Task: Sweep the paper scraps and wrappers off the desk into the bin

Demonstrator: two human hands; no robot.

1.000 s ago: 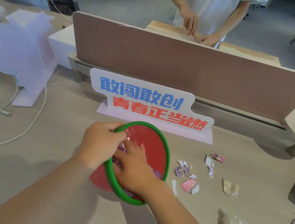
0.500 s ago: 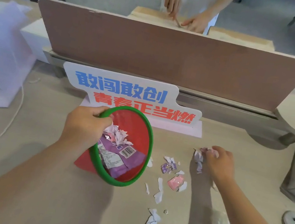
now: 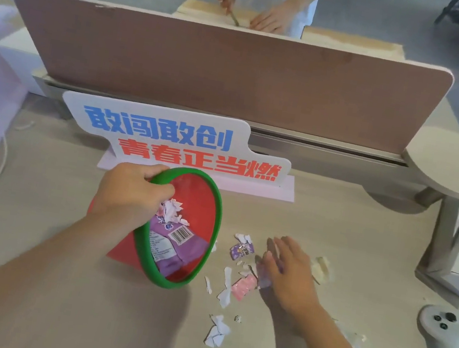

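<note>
The bin (image 3: 216, 217) lies tipped on the surface (image 3: 335, 222), its green-rimmed mouth facing right. The left hand (image 3: 130, 193) grips the upper rim with fingers curled over it. A purple packet (image 3: 177, 244) and crumpled paper are already inside. The right hand (image 3: 290, 272) lies low over the surface just right of the mouth, its fingers (image 3: 272, 257) extended and pinching nothing; motion blur hides whether they touch the surface. The deciding relation: the purple wrapper (image 3: 242, 250), pink wrapper (image 3: 244, 287) and white strips (image 3: 226, 287) lie between those fingers and the mouth, so a leftward push should carry them in. The right hand is the nearer one. A pale wrapper (image 3: 322, 268) sits on the far side of the hand, and loose scraps (image 3: 215, 331) lie nearer the camera, outside that line. Judgement: these need separate passes.
</note>
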